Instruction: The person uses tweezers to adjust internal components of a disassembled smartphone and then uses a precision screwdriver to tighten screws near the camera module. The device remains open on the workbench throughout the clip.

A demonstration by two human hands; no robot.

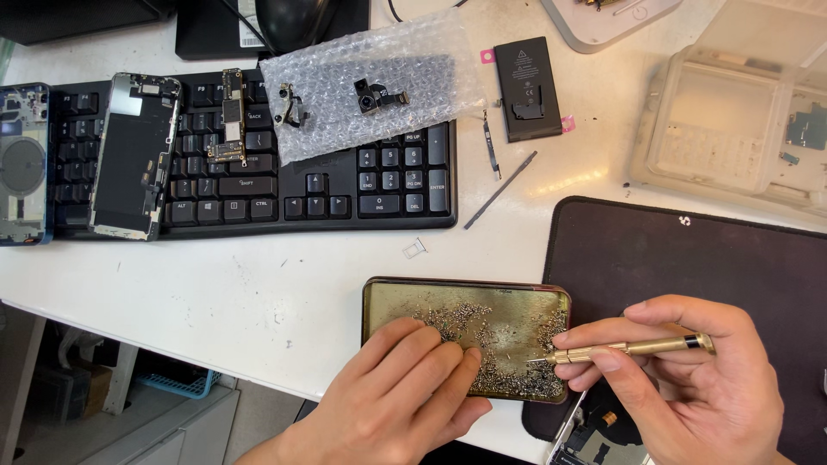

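I'm seeing the right hand (689, 379) pinching a brass screwdriver (633, 348) between thumb and fingers, shaft lying nearly level, tip pointing left into the tray. The tip is sitting just over the right edge of the screw pile (495, 344).

The left hand (401, 396) is resting palm down just left of that tip, fingers together and curled, fingertips pressing into the screws. It isn't gripping anything.

Both hands are working over a shallow gold metal tray (405, 297) lying flat at the near edge of the white worktop (258, 284). The screws are bunching toward the tray's right half; its left part is showing mostly bare metal.

Under and beyond the right hand, a black mat (689, 258) is lying, its left edge touching the tray. Below the right wrist, part of an opened phone (594, 435) is showing.

Just past the tray, a small SIM tray (414, 248) is lying alone. Farther out from the left hand, a black keyboard (379, 185) is carrying a phone screen (133, 155), a logic board (231, 116) and a bubble-wrap sheet (370, 77) with camera modules. Far left, a blue phone housing (21, 164). Out beyond the right hand, a black battery (527, 86), a thin black tool (500, 190), and a clear plastic case (741, 129).
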